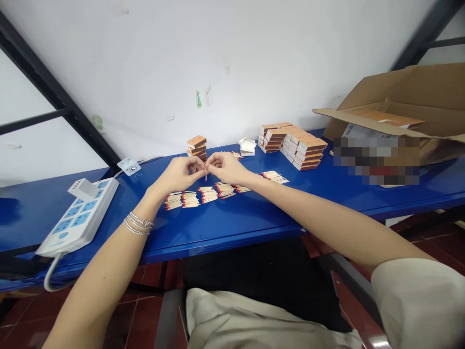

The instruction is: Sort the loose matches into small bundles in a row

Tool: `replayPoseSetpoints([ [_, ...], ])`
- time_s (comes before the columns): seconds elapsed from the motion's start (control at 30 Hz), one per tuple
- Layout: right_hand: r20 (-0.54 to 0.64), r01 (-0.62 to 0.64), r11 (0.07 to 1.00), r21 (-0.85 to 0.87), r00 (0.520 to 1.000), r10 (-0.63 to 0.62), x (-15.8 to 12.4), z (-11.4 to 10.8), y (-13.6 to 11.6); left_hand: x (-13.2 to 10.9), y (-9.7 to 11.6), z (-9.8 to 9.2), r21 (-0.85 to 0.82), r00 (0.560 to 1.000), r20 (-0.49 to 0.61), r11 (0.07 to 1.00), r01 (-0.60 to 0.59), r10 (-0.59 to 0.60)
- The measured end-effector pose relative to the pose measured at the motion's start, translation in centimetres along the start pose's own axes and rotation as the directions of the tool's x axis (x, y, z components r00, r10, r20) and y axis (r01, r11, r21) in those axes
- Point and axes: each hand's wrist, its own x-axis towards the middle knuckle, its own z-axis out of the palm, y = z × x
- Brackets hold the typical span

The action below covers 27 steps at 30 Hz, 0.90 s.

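Observation:
My left hand [180, 173] and my right hand [228, 168] meet fingertip to fingertip above the blue table. Both are closed in a pinch around a match [206, 178], whose lower end shows beneath the fingers. In front of the hands lie several small bundles of red-tipped matches [209, 195] in a row, partly covered by my right forearm. Another bundle of matches [275, 177] rests beyond that forearm. Just behind my fingers stands a short stack of matchboxes [196, 147]. More loose matches [236, 155] show behind my right hand.
White open matchbox trays [247, 146] sit near the wall. Stacked matchboxes [303, 145] stand to their right. An open cardboard box [392, 97] occupies the right end. At left lie a power strip [82, 215] with a plugged-in adapter and a small white device [130, 166].

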Motion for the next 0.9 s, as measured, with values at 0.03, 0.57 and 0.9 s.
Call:
replayPoseSetpoints([
  [0.03,0.0,0.001,1.0,0.022,1.0,-0.001,0.0,0.1,0.1,0.0,-0.1,0.0,-0.006,1.0,-0.01,1.0,0.002,-0.002],
  [0.57,-0.037,0.067,0.919,-0.389,0.995,-0.088,0.2,-3.5,1.1,-0.2,-1.1,-2.4,0.331,0.868,0.433,0.939,0.095,-0.241],
  [0.9,-0.088,-0.051,0.751,-0.658,0.996,-0.01,1.4,-7.1,4.7,-0.4,-1.7,-2.8,0.207,0.898,0.394,0.971,0.12,-0.195],
])
